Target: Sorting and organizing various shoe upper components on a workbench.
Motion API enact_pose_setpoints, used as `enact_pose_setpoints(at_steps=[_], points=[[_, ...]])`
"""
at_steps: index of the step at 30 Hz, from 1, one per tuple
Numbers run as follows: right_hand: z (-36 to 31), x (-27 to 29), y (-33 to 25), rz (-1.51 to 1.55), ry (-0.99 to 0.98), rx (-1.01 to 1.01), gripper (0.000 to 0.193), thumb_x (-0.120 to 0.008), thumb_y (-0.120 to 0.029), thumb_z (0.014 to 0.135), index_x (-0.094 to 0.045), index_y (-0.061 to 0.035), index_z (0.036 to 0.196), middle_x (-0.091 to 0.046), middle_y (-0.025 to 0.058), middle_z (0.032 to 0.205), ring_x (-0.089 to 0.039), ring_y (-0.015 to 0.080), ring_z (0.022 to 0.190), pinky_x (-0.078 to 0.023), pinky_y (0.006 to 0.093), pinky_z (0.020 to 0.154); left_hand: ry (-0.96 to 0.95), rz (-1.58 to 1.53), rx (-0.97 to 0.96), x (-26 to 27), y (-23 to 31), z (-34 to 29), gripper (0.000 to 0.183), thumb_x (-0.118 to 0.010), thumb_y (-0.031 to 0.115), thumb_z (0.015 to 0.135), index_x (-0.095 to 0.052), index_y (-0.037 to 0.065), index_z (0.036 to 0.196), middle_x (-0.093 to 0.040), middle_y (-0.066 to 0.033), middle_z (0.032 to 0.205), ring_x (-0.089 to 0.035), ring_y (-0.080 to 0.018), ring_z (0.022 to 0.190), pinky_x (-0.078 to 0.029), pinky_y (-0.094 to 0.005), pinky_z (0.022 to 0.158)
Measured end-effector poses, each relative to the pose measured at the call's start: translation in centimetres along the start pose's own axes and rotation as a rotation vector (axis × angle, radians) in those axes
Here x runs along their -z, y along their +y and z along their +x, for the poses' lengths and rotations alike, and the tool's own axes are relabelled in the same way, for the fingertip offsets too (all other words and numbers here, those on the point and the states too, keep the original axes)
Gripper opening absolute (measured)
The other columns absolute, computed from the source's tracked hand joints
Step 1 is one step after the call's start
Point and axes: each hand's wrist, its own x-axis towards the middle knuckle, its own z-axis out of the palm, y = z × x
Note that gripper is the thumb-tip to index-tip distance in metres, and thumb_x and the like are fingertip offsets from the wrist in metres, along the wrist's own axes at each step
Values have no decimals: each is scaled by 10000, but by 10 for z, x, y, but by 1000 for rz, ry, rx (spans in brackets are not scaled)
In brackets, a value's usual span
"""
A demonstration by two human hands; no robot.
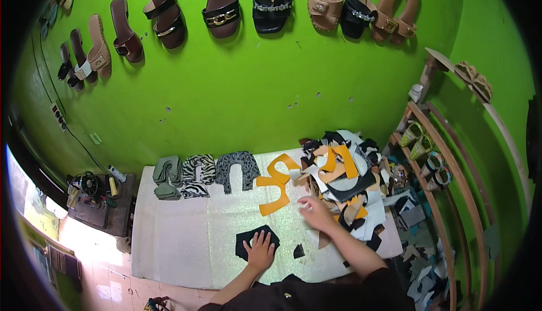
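My left hand (261, 249) lies flat with fingers spread on a black piece of sheet material (241, 244), near the table's front edge. My right hand (316, 212) is raised beside the heap of scraps (339, 184), its fingers loosely bent and apart, with nothing visible in them. Left of it are curved orange-yellow cut pieces (273, 196). A small black scrap (298, 251) rests to the right of the black piece. Along the back stand grey-green cut pieces (167, 171), zebra-striped pieces (197, 170) and a grey patterned U-shaped piece (237, 167).
The pale table (186, 237) backs onto a green wall hung with sandals (221, 17). A sewing machine (89, 185) stands on a dark stand at the left. At the right are a wooden rack (437, 198) with sandals and a floor pile of scraps (420, 271).
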Motion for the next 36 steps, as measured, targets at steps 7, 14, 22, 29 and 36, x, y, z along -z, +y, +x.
enact_pose_setpoints(at_steps=[7, 14, 22, 29, 36], points=[[165, 106, 50, -435, 529, 136, 140, -582, -112, 751, -622, -54, 872, -635, 133, 832, -609, 306, 786, -474, 407, 700, 308, -196, -22, 38, 14, 12, 406, -509, 297, 844, -518, 158, 1226, -412, -107, 1331, -283, -312, 1294, -16, -669, 970], [251, 126, 131, -819, 177, -171, 265, -556, -85, 744, -613, -85, 1003, -608, 102, 1068, -564, 261, 1010, -441, 421, 842, 553, -183, 89, 60, -9, 27, 284, -563, 222, 790, -606, 147, 1060, -496, -80, 1216, -348, -299, 1239, -58, -600, 980], [256, 121, 137, -867, 108, -530, 311, -572, -86, 765, -586, -81, 1075, -576, 97, 1155, -542, 263, 1088, -276, 533, 1001, 659, -201, 167, 70, -20, 32, 221, -585, 152, 763, -609, 131, 982, -513, -64, 1102, -408, -269, 1146, -115, -530, 966], [228, 141, 132, -710, 164, -380, 158, -634, -140, 729, -688, -173, 874, -647, 104, 963, -591, 257, 930, -322, 513, 911, 685, -218, 67, 72, -17, 39, 172, -593, 129, 754, -620, 127, 924, -523, -58, 1054, -446, -251, 1082, -181, -468, 926], [166, 171, 13, -77, 445, 101, 280, -454, 13, 755, -661, -59, 930, -616, 111, 869, -579, 194, 820, -430, 284, 770, 724, -268, -153, 90, 8, 37, 149, -589, 101, 750, -627, 100, 894, -530, -85, 1028, -455, -273, 1050, -240, -410, 923]])
